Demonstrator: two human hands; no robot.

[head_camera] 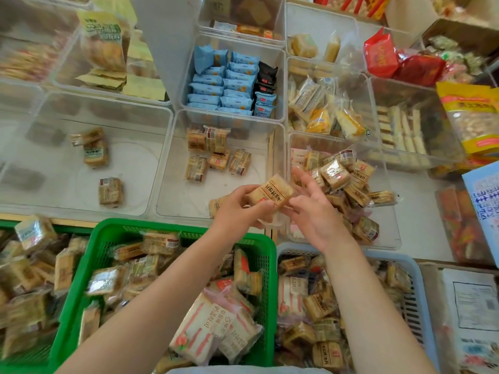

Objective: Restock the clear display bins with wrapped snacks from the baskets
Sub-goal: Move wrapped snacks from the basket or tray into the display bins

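Note:
My left hand (pixel 244 209) grips a tan wrapped snack (pixel 271 193) above the wall between two clear bins. My right hand (pixel 310 209) touches the snack's right end from below, its fingers spread. The middle clear bin (pixel 175 190) holds several tan snacks at its far side. A heap of the same snacks fills the right clear bin (pixel 388 236). The left clear bin (pixel 151 147) holds three snacks. Below my arms, a green basket (pixel 113 228) and a blue-grey basket (pixel 421 279) are full of wrapped snacks.
Behind stand more clear bins: blue packets (pixel 224 90), yellow cakes (pixel 324 117), white wafers (pixel 402 130). Red bags (pixel 380 55) and a yellow bag (pixel 472 114) lie at the right. A second green basket (pixel 8 225) sits at the left, papers (pixel 469 298) at the lower right.

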